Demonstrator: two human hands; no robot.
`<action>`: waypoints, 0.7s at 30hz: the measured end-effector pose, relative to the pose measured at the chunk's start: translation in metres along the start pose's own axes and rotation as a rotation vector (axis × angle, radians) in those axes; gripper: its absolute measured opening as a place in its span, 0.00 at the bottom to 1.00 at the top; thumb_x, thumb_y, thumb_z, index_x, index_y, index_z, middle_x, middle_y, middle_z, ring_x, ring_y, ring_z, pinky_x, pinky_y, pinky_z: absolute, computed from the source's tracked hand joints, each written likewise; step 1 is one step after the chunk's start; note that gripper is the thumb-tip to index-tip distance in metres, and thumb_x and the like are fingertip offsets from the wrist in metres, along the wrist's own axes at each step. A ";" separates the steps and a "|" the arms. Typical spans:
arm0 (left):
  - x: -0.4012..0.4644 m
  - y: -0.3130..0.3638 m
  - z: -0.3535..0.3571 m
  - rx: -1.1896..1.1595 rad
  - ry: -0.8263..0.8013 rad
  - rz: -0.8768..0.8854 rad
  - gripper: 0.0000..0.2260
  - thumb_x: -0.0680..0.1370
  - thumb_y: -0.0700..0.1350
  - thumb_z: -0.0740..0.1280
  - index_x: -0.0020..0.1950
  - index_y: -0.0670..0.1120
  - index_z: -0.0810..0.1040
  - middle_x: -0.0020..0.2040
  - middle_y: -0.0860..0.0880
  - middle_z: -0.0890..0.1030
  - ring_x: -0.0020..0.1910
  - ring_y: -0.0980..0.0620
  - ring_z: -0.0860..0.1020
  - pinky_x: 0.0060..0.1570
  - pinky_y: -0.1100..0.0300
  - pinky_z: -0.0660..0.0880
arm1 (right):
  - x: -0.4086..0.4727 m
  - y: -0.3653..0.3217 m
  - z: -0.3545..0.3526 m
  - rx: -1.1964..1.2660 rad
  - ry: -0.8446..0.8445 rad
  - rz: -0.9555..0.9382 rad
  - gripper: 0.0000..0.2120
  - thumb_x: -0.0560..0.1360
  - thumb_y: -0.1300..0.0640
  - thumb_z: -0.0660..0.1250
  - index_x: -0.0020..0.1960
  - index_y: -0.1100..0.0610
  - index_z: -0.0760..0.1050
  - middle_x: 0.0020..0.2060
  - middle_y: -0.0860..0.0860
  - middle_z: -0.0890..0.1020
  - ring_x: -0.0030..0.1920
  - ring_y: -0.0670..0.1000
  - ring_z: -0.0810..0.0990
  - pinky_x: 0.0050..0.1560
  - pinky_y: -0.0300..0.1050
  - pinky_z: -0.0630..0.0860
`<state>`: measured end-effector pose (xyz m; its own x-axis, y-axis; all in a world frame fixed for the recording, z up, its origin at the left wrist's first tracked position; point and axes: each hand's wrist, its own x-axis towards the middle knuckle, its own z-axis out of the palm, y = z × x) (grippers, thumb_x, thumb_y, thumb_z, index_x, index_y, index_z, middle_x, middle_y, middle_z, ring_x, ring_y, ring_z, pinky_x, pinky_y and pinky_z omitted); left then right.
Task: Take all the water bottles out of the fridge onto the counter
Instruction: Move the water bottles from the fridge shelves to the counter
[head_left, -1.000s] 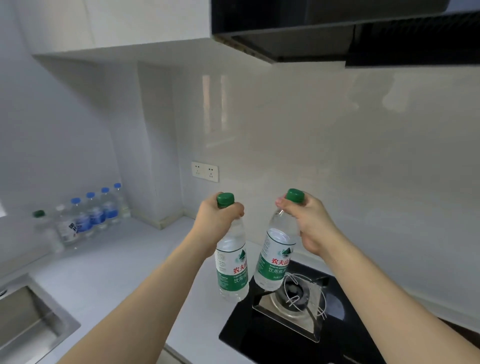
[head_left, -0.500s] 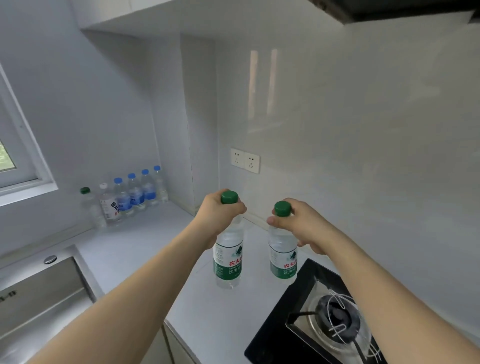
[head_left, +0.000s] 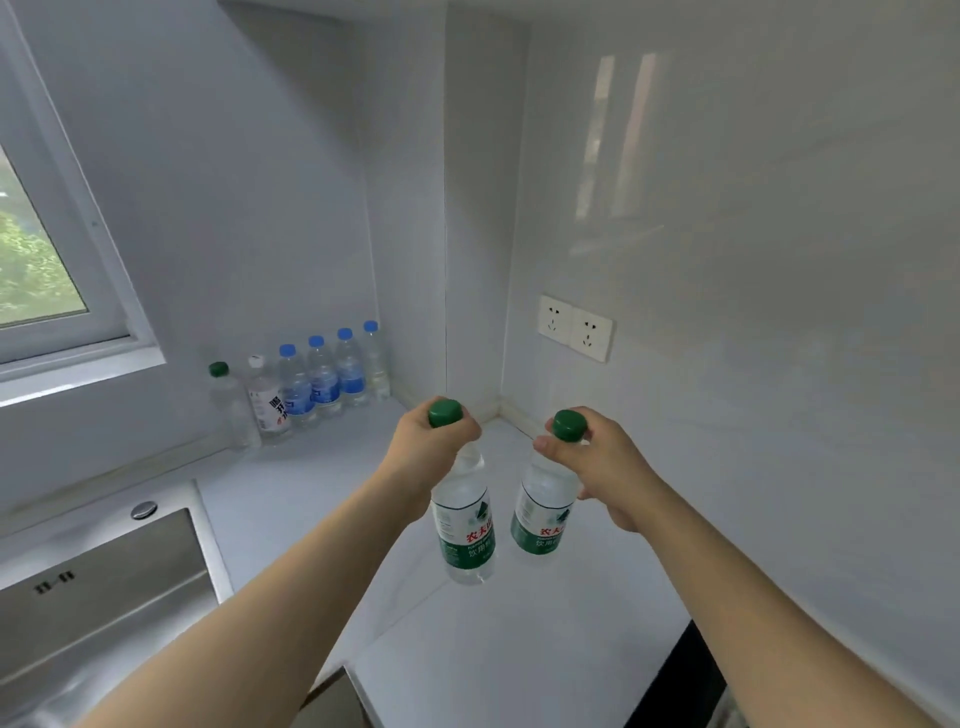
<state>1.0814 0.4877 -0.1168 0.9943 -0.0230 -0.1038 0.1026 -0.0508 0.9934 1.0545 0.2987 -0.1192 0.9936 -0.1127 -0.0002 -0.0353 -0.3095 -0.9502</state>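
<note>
Fingers (head_left: 558, 451) curled round each bottle neck — left bottle (head_left: 464, 525), right bottle (head_left: 543, 512).

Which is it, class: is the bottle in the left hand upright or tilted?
Tilted. The left hand grips the green-capped bottle by its neck, and its base swings rightward above the counter.

just the one head cam (wide-angle), looking forward and down at the counter (head_left: 519, 649) corner, pretty close up
</note>
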 end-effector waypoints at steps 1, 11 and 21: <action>0.012 -0.002 -0.006 0.013 -0.005 0.002 0.04 0.74 0.37 0.70 0.44 0.44 0.77 0.39 0.46 0.75 0.38 0.50 0.71 0.39 0.59 0.68 | 0.012 0.000 0.010 -0.001 -0.003 -0.002 0.12 0.74 0.55 0.71 0.56 0.54 0.75 0.51 0.48 0.78 0.47 0.45 0.75 0.49 0.48 0.73; 0.133 -0.025 -0.085 0.032 -0.016 -0.080 0.05 0.74 0.36 0.70 0.44 0.45 0.77 0.40 0.45 0.75 0.40 0.49 0.70 0.41 0.58 0.67 | 0.124 0.001 0.107 0.015 0.004 0.037 0.08 0.74 0.55 0.72 0.50 0.52 0.75 0.47 0.48 0.80 0.44 0.45 0.75 0.42 0.42 0.70; 0.245 -0.068 -0.156 -0.082 0.133 -0.128 0.06 0.73 0.34 0.69 0.44 0.44 0.75 0.40 0.45 0.74 0.40 0.49 0.69 0.41 0.57 0.67 | 0.228 0.016 0.194 -0.003 -0.018 0.064 0.09 0.73 0.55 0.73 0.50 0.54 0.76 0.42 0.47 0.79 0.42 0.45 0.76 0.44 0.42 0.72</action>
<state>1.3228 0.6409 -0.2022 0.9673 0.1107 -0.2280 0.2253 0.0370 0.9736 1.3016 0.4511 -0.1947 0.9911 -0.1156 -0.0662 -0.0989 -0.3054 -0.9471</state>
